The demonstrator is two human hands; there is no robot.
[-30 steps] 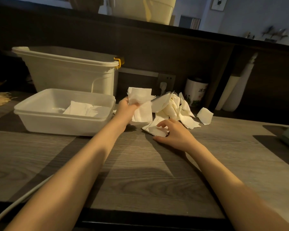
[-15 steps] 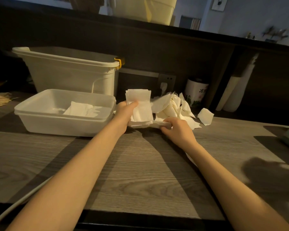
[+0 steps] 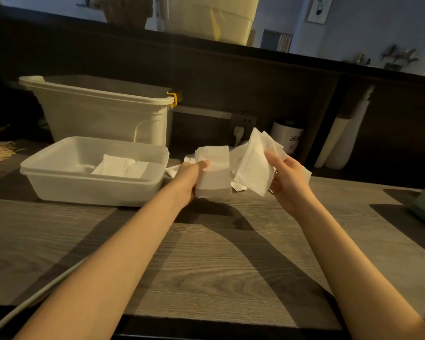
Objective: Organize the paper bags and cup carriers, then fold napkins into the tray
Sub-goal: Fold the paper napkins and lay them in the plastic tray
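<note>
one grey wood-grain counter (image 3: 206, 278), dim room

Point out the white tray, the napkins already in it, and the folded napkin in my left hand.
white tray (image 3: 96, 190), head view, on its front wall.
napkins in the tray (image 3: 120, 168), head view, middle of the stack.
folded napkin (image 3: 214, 177), head view, its front face, beside the left hand (image 3: 189, 177).

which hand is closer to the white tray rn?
Left. The left hand, gripping a folded napkin stack, sits just off the tray's right end. The right hand holds loose napkins farther right.
</note>
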